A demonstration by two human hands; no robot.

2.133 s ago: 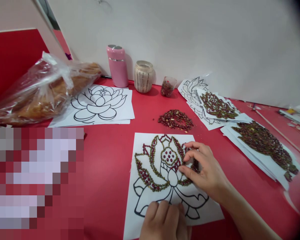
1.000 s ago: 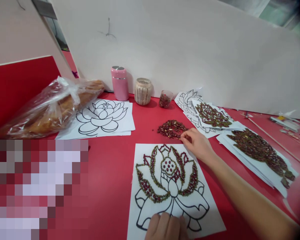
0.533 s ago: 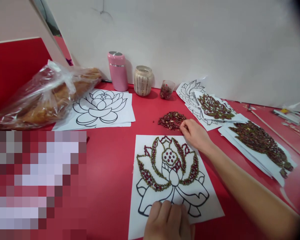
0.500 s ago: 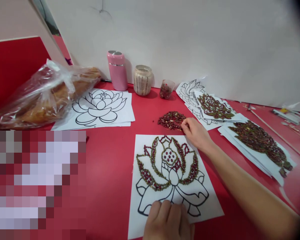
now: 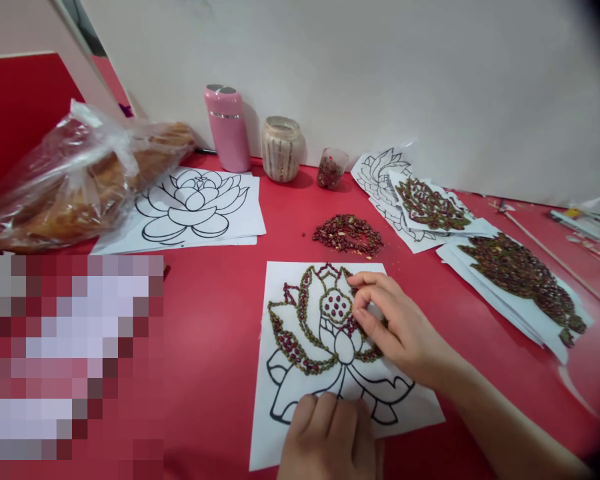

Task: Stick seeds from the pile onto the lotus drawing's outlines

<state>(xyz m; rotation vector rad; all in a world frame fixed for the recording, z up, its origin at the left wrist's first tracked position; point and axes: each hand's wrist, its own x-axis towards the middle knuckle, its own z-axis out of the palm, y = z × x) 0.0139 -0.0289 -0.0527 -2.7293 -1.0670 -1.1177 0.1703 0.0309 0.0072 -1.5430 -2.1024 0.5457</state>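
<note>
A white sheet with a lotus outline (image 5: pixel 305 393) lies on the red table, its upper petals partly lined with green and dark red beans. My left hand (image 5: pixel 330 437) rests on the sheet's bottom edge, fingers curled together, their tips hidden. Over the upper right petals is my right hand (image 5: pixel 400 327), thumb and fingers bent near the round bean-dotted centre; whatever lies between the fingertips is too small to make out. Just beyond the sheet sits a loose pile of red beans (image 5: pixel 347 235).
At the back stand a pink bottle (image 5: pixel 229 130), a glass jar (image 5: pixel 281 150) and a small cup of beans (image 5: pixel 332 170). Plastic-wrapped bread (image 5: pixel 80 193) and lotus sheets (image 5: pixel 247 207) lie left; bean-covered sheets (image 5: pixel 520 320) lie right, beside a thin stick (image 5: pixel 555 250).
My right hand has moved from the bean pile down and towards me, over the lotus sheet. My left hand stays at the bottom edge. The view has shifted slightly.
</note>
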